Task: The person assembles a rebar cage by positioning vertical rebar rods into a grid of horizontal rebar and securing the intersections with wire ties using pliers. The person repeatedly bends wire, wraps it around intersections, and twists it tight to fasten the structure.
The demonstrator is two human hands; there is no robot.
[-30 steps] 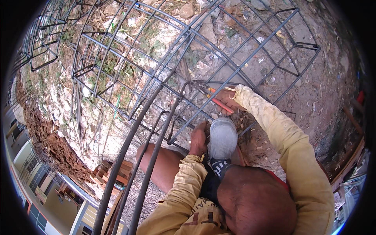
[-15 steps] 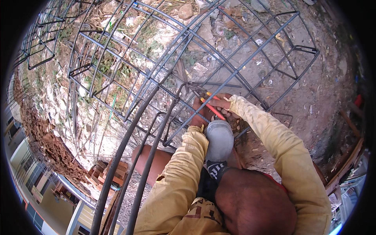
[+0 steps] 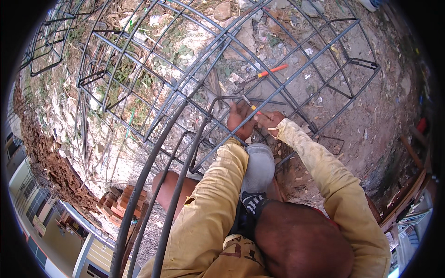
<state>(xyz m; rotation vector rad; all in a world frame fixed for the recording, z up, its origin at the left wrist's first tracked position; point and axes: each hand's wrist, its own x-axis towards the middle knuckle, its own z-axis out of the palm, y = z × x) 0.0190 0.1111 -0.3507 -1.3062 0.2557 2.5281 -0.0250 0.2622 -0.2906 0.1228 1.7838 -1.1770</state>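
Pincers [image 3: 267, 72], red-orange handles with yellow bands, spread wide, metal head pointing left, among bars of rebar cage [image 3: 225, 33], blue-grey, open grid, over dirt ground.

Two hands [image 3: 238, 122] — one pair of pliers [image 3: 266, 72] at the fingers [image 3: 264, 120]. One grey shoe [image 3: 258, 169] just below them.

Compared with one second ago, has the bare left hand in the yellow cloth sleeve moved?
Yes, forward. The left hand was beside the grey rounded shoe, on its left; now it is beyond the tip of that shoe.
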